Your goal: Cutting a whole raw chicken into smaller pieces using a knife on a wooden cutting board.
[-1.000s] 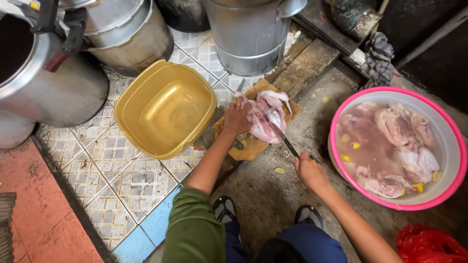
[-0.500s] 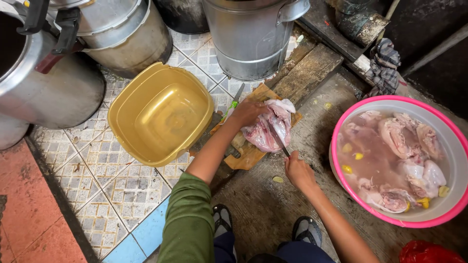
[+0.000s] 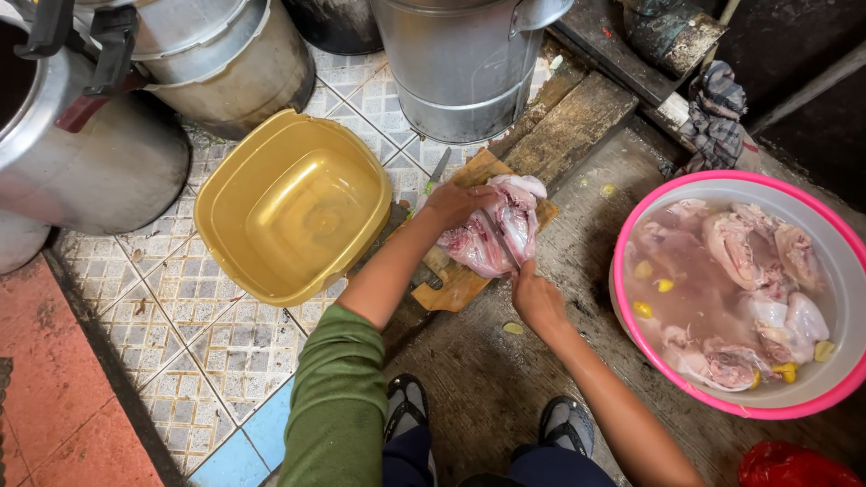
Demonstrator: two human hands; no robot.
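Tiled floor [image 3: 171,298] at left, grey patterned squares with red and blue tiles at the edge; rough concrete on the right. No labels or signs readable anywhere. Packages: only a red plastic bag [image 3: 789,464] at bottom right corner, crumpled.

Yellow square basin [image 3: 293,207] sits on the tiles, holding a little water. Big metal pots [image 3: 469,63] stand along the top, a pressure cooker [image 3: 77,144] with black handles at far left. Pink-rimmed round tub [image 3: 834,271] at right holds raw chicken pieces in cloudy water with yellow bits. Checked rag [image 3: 717,117] lies above the tub.

Raw chicken [image 3: 496,234] lies on a wooden cutting board [image 3: 456,284] on the floor, between basin and tub. Left hand [image 3: 456,206] presses down on top of the chicken's left side, fingers spread over it. Right hand [image 3: 537,298] is just below the chicken, closed on something at its lower edge; what it grips is hidden. Hands are near each other, apart, the chicken between them. Green sleeve [image 3: 334,397] on the left arm, right arm bare. Sandalled feet [image 3: 406,406] at the bottom.
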